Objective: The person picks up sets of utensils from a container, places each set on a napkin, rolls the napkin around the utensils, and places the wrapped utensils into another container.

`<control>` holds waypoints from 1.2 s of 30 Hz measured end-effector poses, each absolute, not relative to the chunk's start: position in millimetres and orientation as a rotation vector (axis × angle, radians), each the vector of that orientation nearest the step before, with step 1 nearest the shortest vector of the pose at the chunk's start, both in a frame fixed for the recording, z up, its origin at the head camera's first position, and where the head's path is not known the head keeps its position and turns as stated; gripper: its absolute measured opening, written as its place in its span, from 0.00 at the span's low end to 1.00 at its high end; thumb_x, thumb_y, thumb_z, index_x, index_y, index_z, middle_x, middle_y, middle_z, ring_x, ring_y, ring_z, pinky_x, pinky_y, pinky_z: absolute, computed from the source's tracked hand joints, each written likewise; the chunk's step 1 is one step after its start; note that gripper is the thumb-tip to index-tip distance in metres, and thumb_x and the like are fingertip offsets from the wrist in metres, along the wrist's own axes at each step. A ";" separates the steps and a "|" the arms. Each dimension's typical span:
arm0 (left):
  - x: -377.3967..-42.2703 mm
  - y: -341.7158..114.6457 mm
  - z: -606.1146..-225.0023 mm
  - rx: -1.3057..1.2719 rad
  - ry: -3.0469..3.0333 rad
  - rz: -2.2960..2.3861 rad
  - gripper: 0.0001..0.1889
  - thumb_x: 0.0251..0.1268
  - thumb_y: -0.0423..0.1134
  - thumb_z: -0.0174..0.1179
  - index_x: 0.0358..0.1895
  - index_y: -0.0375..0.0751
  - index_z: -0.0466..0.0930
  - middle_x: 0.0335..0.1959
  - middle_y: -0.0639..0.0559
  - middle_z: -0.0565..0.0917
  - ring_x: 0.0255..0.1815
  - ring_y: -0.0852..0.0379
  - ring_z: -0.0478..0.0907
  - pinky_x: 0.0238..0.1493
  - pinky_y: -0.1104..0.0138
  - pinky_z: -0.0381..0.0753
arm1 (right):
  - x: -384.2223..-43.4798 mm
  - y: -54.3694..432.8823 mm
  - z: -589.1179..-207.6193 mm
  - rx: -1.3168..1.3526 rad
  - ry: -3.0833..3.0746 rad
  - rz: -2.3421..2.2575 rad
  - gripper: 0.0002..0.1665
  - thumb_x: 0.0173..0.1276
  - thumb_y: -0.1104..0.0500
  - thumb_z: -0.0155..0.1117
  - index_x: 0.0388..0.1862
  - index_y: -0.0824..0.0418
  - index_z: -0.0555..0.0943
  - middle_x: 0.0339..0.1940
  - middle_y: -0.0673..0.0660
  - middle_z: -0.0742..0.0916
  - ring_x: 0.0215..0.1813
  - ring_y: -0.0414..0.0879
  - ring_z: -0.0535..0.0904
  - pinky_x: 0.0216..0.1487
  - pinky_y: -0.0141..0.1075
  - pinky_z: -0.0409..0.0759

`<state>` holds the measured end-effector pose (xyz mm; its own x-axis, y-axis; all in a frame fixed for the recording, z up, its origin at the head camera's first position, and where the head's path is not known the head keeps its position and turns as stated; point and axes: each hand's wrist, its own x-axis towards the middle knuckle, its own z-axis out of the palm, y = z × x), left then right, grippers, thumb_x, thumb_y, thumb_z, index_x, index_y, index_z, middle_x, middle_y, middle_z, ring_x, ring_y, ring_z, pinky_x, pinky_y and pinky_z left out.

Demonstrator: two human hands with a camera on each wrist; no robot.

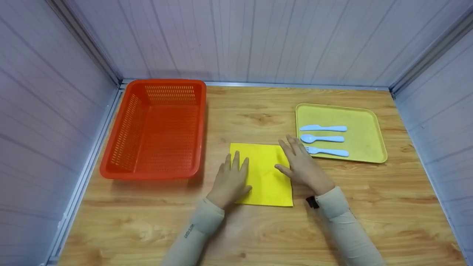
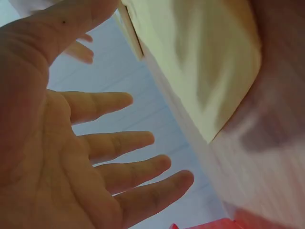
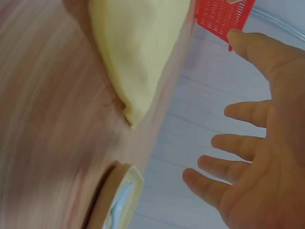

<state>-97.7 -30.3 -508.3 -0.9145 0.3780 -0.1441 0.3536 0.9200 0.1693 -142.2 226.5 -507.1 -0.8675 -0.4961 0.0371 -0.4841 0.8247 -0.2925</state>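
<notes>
Honestly, my left grip (image 1: 230, 183) and right grip (image 1: 305, 169) were both spread at opposite sides of the yellow cloth (image 1: 266, 186) on the surface (image 1: 273, 236), so I figured I was lining up, and the next move probably needed its edge pinched.

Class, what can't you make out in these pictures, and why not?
- Cloth, head view: part of its left side, covered by the left hand.
- Tray, right wrist view: cut off by the bottom edge.
- Basket, left wrist view: mostly cut off by the bottom edge.
- Sleeve lettering, head view: too small to read surely.
</notes>
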 end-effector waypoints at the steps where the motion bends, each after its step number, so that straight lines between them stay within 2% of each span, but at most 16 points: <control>1: -96.1 -29.7 -509.9 0.564 2.899 0.211 0.43 0.61 0.53 0.68 0.76 0.38 0.62 0.76 0.31 0.57 0.73 0.29 0.56 0.67 0.43 0.65 | -144.3 225.6 -508.3 -0.815 2.954 -0.458 0.47 0.74 0.45 0.61 0.80 0.65 0.54 0.79 0.70 0.57 0.77 0.66 0.53 0.70 0.59 0.60; 5: -88.5 -28.5 -515.1 0.613 2.893 0.238 0.32 0.66 0.43 0.63 0.71 0.36 0.68 0.73 0.29 0.63 0.70 0.30 0.62 0.63 0.46 0.72 | -151.5 220.9 -513.2 -0.923 2.926 -0.431 0.40 0.74 0.49 0.63 0.76 0.67 0.63 0.75 0.69 0.66 0.74 0.64 0.62 0.68 0.56 0.66; 8: -84.2 -29.1 -518.6 0.696 2.925 0.229 0.22 0.69 0.35 0.57 0.65 0.36 0.75 0.67 0.28 0.70 0.65 0.30 0.70 0.53 0.48 0.80 | -156.2 216.6 -518.3 -1.050 2.909 -0.401 0.33 0.74 0.54 0.64 0.72 0.68 0.69 0.71 0.68 0.71 0.70 0.63 0.68 0.66 0.54 0.69; 11: -82.5 -29.4 -520.9 0.769 2.957 0.222 0.15 0.70 0.31 0.55 0.56 0.39 0.81 0.62 0.30 0.75 0.59 0.33 0.75 0.45 0.48 0.83 | -160.1 213.3 -525.2 -1.168 2.874 -0.418 0.27 0.74 0.60 0.63 0.68 0.68 0.74 0.68 0.68 0.75 0.68 0.63 0.71 0.65 0.52 0.71; 13: -82.6 -29.2 -521.6 0.784 2.951 0.236 0.12 0.69 0.30 0.55 0.51 0.41 0.83 0.61 0.32 0.77 0.57 0.34 0.76 0.43 0.48 0.84 | -161.3 212.2 -529.5 -1.206 2.836 -0.438 0.23 0.74 0.63 0.61 0.66 0.68 0.75 0.66 0.68 0.76 0.67 0.62 0.72 0.65 0.52 0.72; 18: -84.2 -28.5 -522.1 0.726 2.885 0.306 0.12 0.70 0.29 0.53 0.50 0.42 0.84 0.62 0.34 0.77 0.59 0.35 0.75 0.45 0.46 0.83 | -161.3 211.5 -535.0 -1.211 2.764 -0.433 0.19 0.77 0.67 0.55 0.64 0.68 0.76 0.65 0.68 0.76 0.67 0.63 0.71 0.66 0.52 0.71; 24: -88.5 -30.0 -521.5 0.721 2.875 0.302 0.13 0.71 0.27 0.53 0.51 0.41 0.83 0.62 0.32 0.76 0.60 0.33 0.75 0.46 0.46 0.83 | -162.7 213.1 -533.8 -1.198 2.782 -0.425 0.20 0.73 0.68 0.60 0.63 0.67 0.77 0.64 0.69 0.78 0.65 0.62 0.73 0.64 0.52 0.72; 28: -95.0 -33.2 -521.8 0.720 2.918 0.249 0.13 0.66 0.24 0.58 0.48 0.41 0.83 0.55 0.31 0.78 0.50 0.35 0.77 0.37 0.50 0.84 | -160.8 213.6 -534.0 -1.095 2.807 -0.378 0.21 0.72 0.65 0.63 0.63 0.66 0.78 0.63 0.68 0.78 0.64 0.62 0.74 0.63 0.51 0.73; 32: -105.0 -33.7 -520.5 0.650 2.914 0.256 0.13 0.63 0.23 0.61 0.47 0.42 0.82 0.45 0.33 0.76 0.38 0.40 0.74 0.29 0.55 0.82 | -158.1 212.9 -532.7 -1.002 2.822 -0.316 0.22 0.71 0.61 0.65 0.62 0.66 0.79 0.61 0.67 0.79 0.60 0.62 0.74 0.59 0.50 0.76; 34: -110.1 -32.6 -519.9 0.625 2.891 0.266 0.13 0.65 0.24 0.59 0.48 0.41 0.82 0.45 0.33 0.77 0.38 0.40 0.73 0.30 0.56 0.82 | -156.9 212.9 -531.7 -0.967 2.826 -0.298 0.23 0.71 0.60 0.66 0.62 0.66 0.79 0.60 0.67 0.79 0.59 0.62 0.74 0.58 0.50 0.76; 36: -114.6 -31.3 -519.7 0.597 2.873 0.271 0.12 0.67 0.26 0.58 0.50 0.41 0.82 0.50 0.31 0.77 0.42 0.38 0.75 0.33 0.54 0.83 | -155.5 213.1 -530.7 -0.947 2.833 -0.280 0.23 0.71 0.59 0.66 0.63 0.66 0.79 0.60 0.66 0.79 0.58 0.61 0.74 0.57 0.50 0.76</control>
<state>-114.6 -31.3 -519.7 -0.8998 0.4089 -0.1520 0.3733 0.9021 0.2165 -155.5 213.1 -530.7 -0.7919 -0.6061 -0.0744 -0.5798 0.7845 -0.2198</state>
